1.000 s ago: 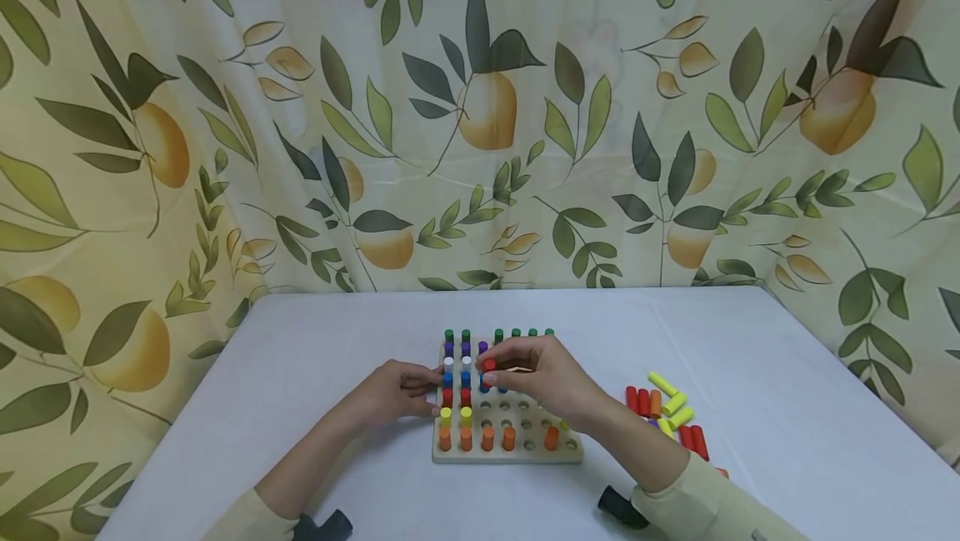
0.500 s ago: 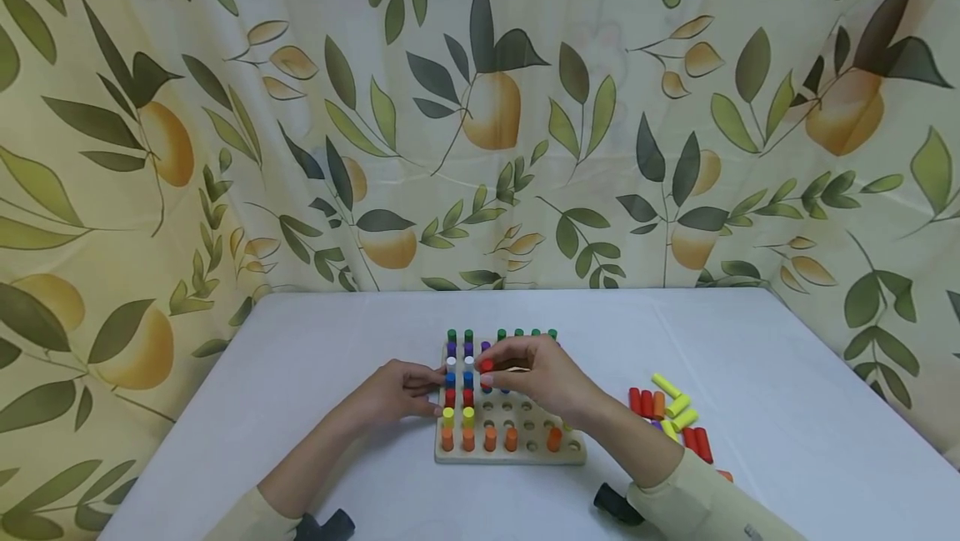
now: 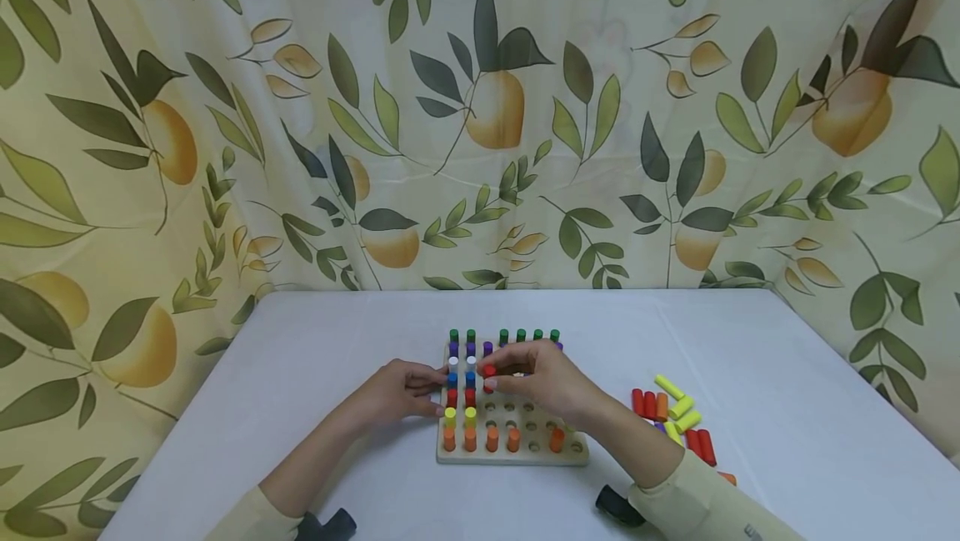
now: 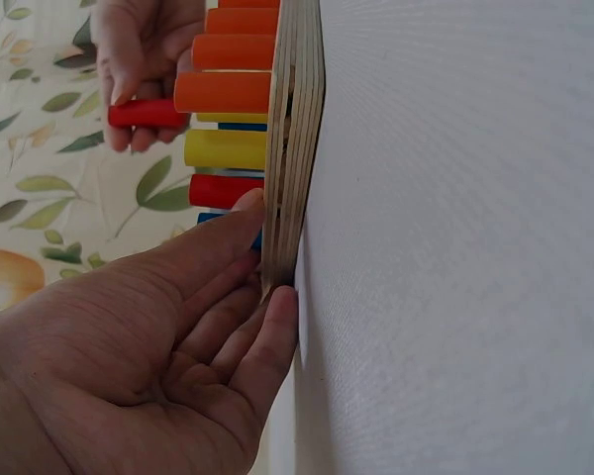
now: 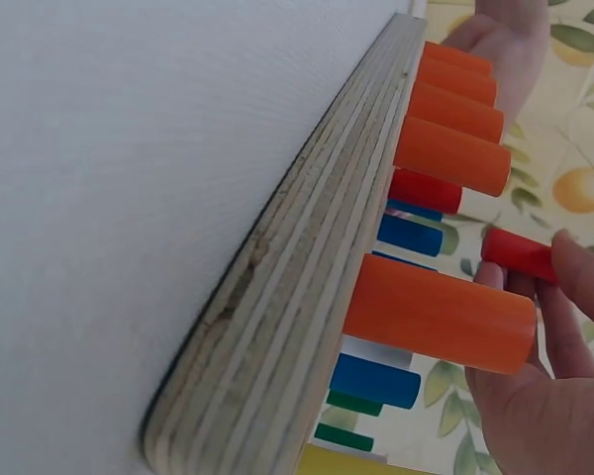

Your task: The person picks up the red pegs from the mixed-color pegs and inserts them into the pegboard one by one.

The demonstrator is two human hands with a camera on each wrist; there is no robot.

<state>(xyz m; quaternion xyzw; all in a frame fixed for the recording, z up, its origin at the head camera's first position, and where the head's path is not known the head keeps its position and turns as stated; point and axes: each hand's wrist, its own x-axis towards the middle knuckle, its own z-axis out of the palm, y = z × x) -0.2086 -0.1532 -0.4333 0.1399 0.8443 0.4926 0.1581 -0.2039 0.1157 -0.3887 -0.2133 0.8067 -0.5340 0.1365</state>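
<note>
A wooden pegboard (image 3: 517,456) lies on the table with rows of coloured pegs standing in it. My left hand (image 3: 393,393) holds the board's left edge, its thumb beside a red peg (image 4: 223,190) and its fingers curled against the side. Over the board, my right hand (image 3: 547,374) pinches another red peg (image 5: 518,255) between thumb and fingers. That peg is upright, above the third column, and clear of the board in both wrist views. Orange pegs (image 3: 492,439) line the near row, and two yellow pegs (image 3: 450,418) stand behind them. The right hand hides part of the board.
Loose red pegs (image 3: 707,447), yellow pegs (image 3: 686,422) and orange pegs (image 3: 662,406) lie on the white table (image 3: 360,316) to the right of the board. A fruit-patterned curtain (image 3: 480,191) hangs behind the table.
My right hand has lowered the red peg slightly and brought it a little nearer to me. The left hand has stayed at the board's edge. The head view has shifted slightly.
</note>
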